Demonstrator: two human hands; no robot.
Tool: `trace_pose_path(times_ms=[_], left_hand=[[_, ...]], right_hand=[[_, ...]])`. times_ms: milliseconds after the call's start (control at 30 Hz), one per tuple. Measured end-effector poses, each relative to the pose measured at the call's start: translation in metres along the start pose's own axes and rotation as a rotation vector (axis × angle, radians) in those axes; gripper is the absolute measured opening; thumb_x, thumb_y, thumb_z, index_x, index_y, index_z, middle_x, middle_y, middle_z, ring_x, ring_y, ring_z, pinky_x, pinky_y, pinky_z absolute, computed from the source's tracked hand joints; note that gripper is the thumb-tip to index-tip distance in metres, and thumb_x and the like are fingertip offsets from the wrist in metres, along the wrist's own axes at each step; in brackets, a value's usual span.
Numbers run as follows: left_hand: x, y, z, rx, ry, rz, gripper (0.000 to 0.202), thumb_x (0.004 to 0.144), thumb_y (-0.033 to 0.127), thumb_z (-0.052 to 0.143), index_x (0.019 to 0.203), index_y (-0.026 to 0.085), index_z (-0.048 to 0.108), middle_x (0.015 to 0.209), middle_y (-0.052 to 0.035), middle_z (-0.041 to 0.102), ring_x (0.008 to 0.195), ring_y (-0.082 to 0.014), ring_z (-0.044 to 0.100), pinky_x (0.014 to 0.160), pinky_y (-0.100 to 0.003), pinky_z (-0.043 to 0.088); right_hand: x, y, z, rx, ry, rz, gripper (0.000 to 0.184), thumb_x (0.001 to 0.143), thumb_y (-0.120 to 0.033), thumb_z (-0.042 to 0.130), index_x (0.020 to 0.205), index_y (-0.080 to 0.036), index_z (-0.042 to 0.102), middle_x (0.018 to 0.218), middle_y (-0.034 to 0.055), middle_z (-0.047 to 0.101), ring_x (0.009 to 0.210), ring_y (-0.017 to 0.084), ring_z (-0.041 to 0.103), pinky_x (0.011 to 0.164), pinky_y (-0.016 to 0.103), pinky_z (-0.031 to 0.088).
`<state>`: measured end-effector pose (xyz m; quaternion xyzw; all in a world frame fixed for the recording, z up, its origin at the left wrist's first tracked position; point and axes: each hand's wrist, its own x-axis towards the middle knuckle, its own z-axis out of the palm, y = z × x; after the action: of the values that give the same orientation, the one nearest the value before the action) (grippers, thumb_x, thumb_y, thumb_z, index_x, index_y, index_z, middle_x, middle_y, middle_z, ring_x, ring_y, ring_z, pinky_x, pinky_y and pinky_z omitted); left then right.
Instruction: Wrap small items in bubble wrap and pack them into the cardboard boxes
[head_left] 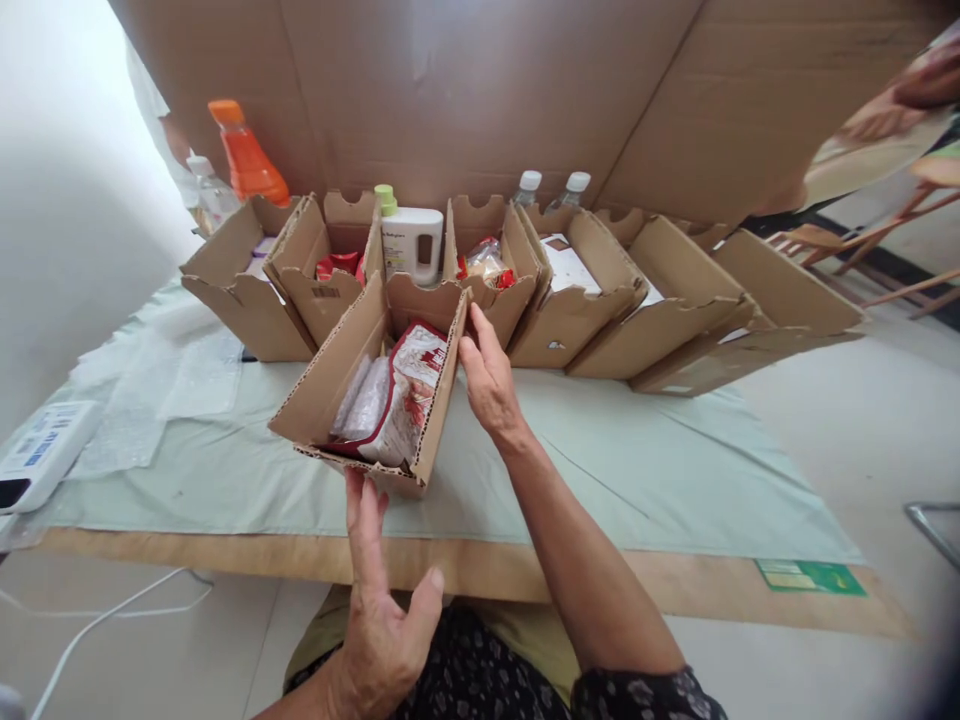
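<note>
In front of me a brown cardboard box [307, 405] stands out from the row, angled towards me. Inside lie a white package with dark red edging [412, 400] and a bubble-wrapped item [364, 397]. My left hand [386, 610] is below its front wall, fingers stretched up against the lower front, thumb spread wide. Against the outer right wall rests my right hand [491, 385], its fingers extended along the cardboard near the back corner. Neither hand wraps around the box. Whether the box touches the table all over cannot be seen.
Several cardboard bins [600, 330] line the back, with a white jug [411, 240] between two. Behind them are an orange bottle [251, 160] and a cardboard partition [480, 90]. Bubble wrap [165, 370] and a white device [45, 450] lie left. Another person's hand [874, 120] appears right.
</note>
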<state>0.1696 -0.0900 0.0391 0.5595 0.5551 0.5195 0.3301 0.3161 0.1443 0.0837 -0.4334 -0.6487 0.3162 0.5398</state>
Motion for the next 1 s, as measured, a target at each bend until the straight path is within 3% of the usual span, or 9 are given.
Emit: trace_pose_path(times_ms=[167,433,567,767,867,933,1000], left_hand=[[0.006,0.003,0.003,0.003,0.010,0.081,0.098,0.091,0.017,0.063,0.170,0.030,0.006,0.180,-0.0073,-0.004,0.166,-0.0363,-0.002,0.130,-0.057,0.030],[0.011,-0.001,0.011,0.005,0.018,0.067,0.097,0.091,0.020,0.064,0.170,0.035,0.011,0.180,-0.0030,-0.004,0.166,-0.0353,-0.002,0.132,-0.057,0.029],[0.019,0.001,0.016,0.001,0.001,0.078,0.097,0.089,0.018,0.064,0.170,0.035,0.012,0.180,-0.0044,-0.005,0.166,-0.0364,-0.005,0.130,-0.061,0.029],[0.029,0.007,0.027,0.090,-0.044,0.066,0.096,0.090,0.015,0.065,0.168,0.041,0.014,0.180,-0.0031,-0.007,0.165,-0.0382,-0.005,0.131,-0.065,0.020],[0.022,0.005,0.028,0.109,-0.095,0.098,0.092,0.091,0.014,0.063,0.168,0.038,0.019,0.180,-0.0063,0.005,0.166,-0.0378,0.005,0.131,-0.065,0.018],[0.022,0.001,0.020,0.105,-0.027,0.124,0.087,0.091,0.015,0.063,0.167,0.035,0.024,0.177,-0.0093,0.019,0.164,-0.0360,0.016,0.132,-0.062,0.018],[0.035,-0.004,0.004,0.097,0.169,0.153,0.087,0.089,0.018,0.068,0.165,0.031,0.028,0.172,-0.0120,0.029,0.162,-0.0351,0.025,0.133,-0.059,0.019]], right_hand=[[0.003,-0.004,0.020,-0.025,0.034,-0.019,0.091,0.097,-0.084,0.029,0.162,-0.020,0.040,0.169,0.0118,0.040,0.159,0.025,0.033,0.135,0.049,0.021],[0.003,-0.002,0.030,-0.015,0.101,-0.061,0.076,0.101,-0.079,0.025,0.156,-0.032,0.049,0.169,0.0047,0.039,0.159,0.024,0.030,0.134,0.051,0.019],[-0.011,0.017,0.031,0.024,0.148,-0.057,0.070,0.103,-0.074,0.026,0.150,-0.030,0.055,0.158,0.0079,0.050,0.151,0.025,0.041,0.132,0.050,0.025],[-0.029,0.062,0.032,0.052,0.200,0.186,0.069,0.095,-0.079,0.039,0.116,-0.023,0.073,0.136,0.0128,0.066,0.136,0.030,0.054,0.123,0.049,0.037],[-0.030,0.068,0.031,0.092,0.187,0.201,0.061,0.096,-0.073,0.042,0.115,-0.024,0.073,0.126,0.0100,0.073,0.123,0.029,0.063,0.115,0.046,0.046],[-0.030,0.067,0.032,0.116,0.188,0.216,0.059,0.098,-0.069,0.042,0.117,-0.023,0.073,0.122,0.0094,0.075,0.117,0.028,0.066,0.110,0.046,0.049],[-0.031,0.066,0.033,0.127,0.202,0.229,0.058,0.098,-0.067,0.042,0.117,-0.021,0.073,0.122,0.0100,0.075,0.116,0.029,0.066,0.109,0.046,0.049]])
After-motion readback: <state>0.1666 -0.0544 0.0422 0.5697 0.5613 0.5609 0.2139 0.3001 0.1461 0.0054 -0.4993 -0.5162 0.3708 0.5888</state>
